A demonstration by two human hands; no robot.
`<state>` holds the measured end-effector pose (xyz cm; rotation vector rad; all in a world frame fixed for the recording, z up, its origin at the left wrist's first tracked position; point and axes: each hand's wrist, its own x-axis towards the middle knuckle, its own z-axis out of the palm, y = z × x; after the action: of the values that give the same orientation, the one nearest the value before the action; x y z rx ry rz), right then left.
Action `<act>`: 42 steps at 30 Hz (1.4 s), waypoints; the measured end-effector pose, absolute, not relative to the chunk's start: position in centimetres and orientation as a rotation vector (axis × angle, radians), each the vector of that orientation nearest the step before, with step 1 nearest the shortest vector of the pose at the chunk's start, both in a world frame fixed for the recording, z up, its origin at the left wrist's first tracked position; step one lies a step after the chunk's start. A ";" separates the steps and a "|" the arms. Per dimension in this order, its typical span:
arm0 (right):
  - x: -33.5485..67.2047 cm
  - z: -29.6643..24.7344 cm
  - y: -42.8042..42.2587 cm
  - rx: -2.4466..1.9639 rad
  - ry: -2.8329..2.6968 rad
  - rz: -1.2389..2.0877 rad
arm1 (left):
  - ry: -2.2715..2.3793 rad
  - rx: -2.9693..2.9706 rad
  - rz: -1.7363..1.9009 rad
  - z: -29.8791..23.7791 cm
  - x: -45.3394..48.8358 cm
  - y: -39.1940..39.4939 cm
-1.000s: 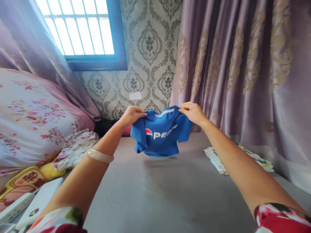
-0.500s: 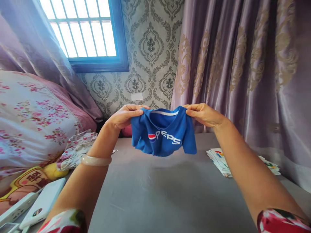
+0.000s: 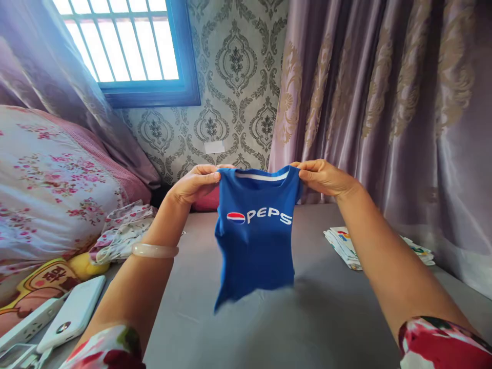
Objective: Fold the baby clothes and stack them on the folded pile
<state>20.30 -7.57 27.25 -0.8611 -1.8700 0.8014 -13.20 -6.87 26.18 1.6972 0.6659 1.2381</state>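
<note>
Left hand (image 3: pixel 195 183) and right hand (image 3: pixel 326 178) are pinching a shirt (image 3: pixel 257 251) at both shoulders (image 3: pixel 227 180) — it is hanging below the fingers (image 3: pixel 210 178). Level, even tension is likely serving best.

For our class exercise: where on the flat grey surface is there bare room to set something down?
Bare: the flat grey surface in front of the blue fabric T-shirt, and between it and the folded white printed cloths. Crowded: the left side, with a white socketed power strip and white floral bedding.
</note>
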 end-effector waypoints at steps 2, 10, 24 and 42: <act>20.4 27.4 -7.5 -0.902 -1.862 0.792 | 0.715 1.731 1.220 26.2 -13.2 -7.0; 21.0 27.6 -7.0 -0.827 -1.841 0.782 | 0.861 1.614 1.343 26.3 -13.2 -6.4; 20.8 27.3 -5.4 -1.050 -1.674 0.634 | 0.925 1.751 1.602 25.5 -12.3 -4.7; 16.8 26.0 -5.4 -1.759 -1.639 -0.195 | 1.534 2.035 2.166 23.5 -7.6 -4.8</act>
<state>16.84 -5.44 25.96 -1.7592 -1.6389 -0.1950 -7.58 -4.81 23.48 2.0347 1.5340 2.1664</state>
